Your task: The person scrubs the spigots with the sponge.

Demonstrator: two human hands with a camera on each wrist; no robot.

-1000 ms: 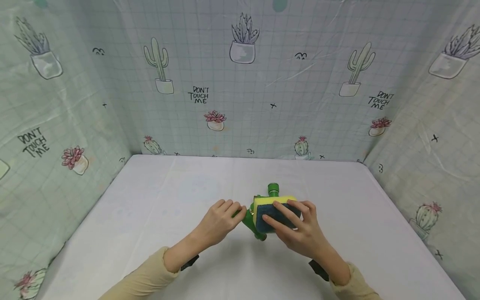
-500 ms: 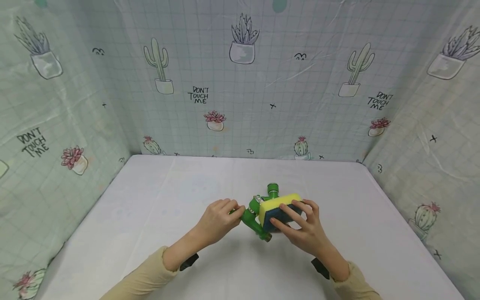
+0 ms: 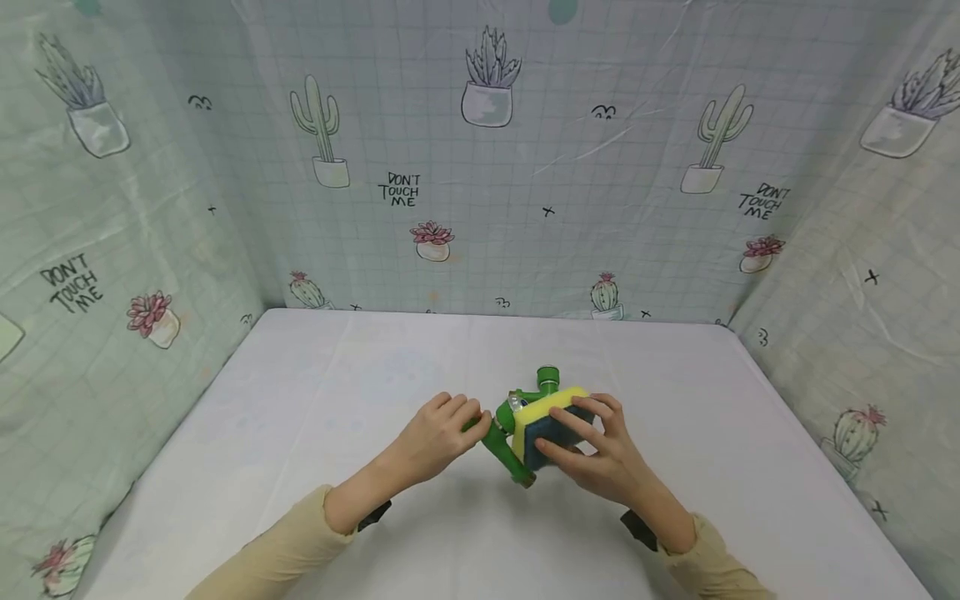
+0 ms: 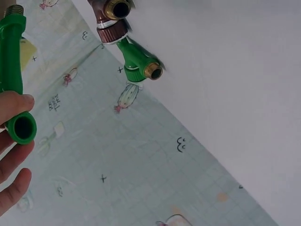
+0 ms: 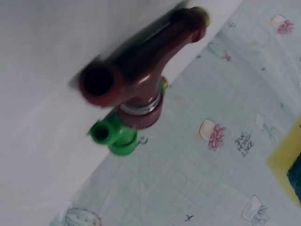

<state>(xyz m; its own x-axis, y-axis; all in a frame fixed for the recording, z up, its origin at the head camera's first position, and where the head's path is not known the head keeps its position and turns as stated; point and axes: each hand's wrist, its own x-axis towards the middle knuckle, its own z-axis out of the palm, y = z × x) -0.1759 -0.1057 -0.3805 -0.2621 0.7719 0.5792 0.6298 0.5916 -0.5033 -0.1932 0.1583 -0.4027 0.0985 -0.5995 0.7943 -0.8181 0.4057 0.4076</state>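
Observation:
My left hand (image 3: 442, 437) grips one end of a green pipe fitting (image 3: 506, 450) with a round open mouth and a threaded brass end. Its thumb and fingers (image 4: 14, 106) curl round the pipe in the left wrist view. In my right hand (image 3: 600, 454) is a sponge (image 3: 555, 433), yellow with a dark blue-green scouring side. The sponge's yellow side faces the held fitting and appears to touch it; it covers part of the fitting. Only the sponge's corner (image 5: 287, 160) shows in the right wrist view, and the right hand is outside it.
Another green fitting (image 3: 548, 381) stands on the white table (image 3: 360, 375), just behind the held one. A dark red fitting (image 5: 141, 82) stands close to it, hidden in the head view. Patterned cloth (image 3: 547, 250) hangs behind and at both sides.
The sponge has tilted and shifted right along the held fitting, then back slightly left. The fitting has turned a little in my left hand. Both hands keep their grip.

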